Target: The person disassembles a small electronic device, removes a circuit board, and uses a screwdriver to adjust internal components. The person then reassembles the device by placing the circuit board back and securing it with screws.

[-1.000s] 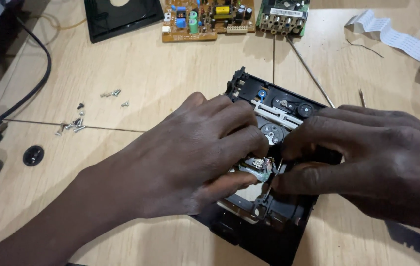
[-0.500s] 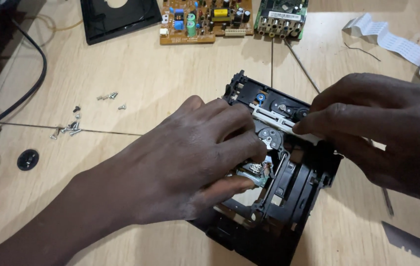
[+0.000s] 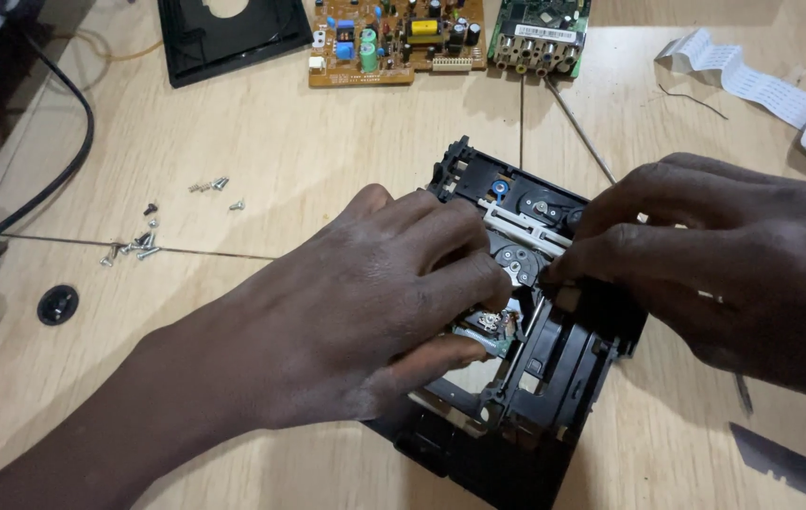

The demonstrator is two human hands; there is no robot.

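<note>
A black plastic disc-drive mechanism [image 3: 554, 378] lies on the wooden table, with gears, a white lever and a metal optical part showing inside. My left hand [image 3: 374, 302] lies over its left side, fingers curled on the frame and thumb pressing by the metal part. My right hand [image 3: 714, 264] grips the drive's upper right edge, with fingertips on the white lever near the gears.
Several loose screws [image 3: 138, 241] lie at the left. A brown circuit board [image 3: 393, 38], a green board [image 3: 540, 33] and a black tray [image 3: 228, 33] sit at the back. A white ribbon cable [image 3: 752, 80] is at the upper right, a black cable [image 3: 53, 179] at the left.
My right hand has moved from the drive's lower middle up to its upper right edge. The drive's right side now shows uncovered. My left hand has stayed in place.
</note>
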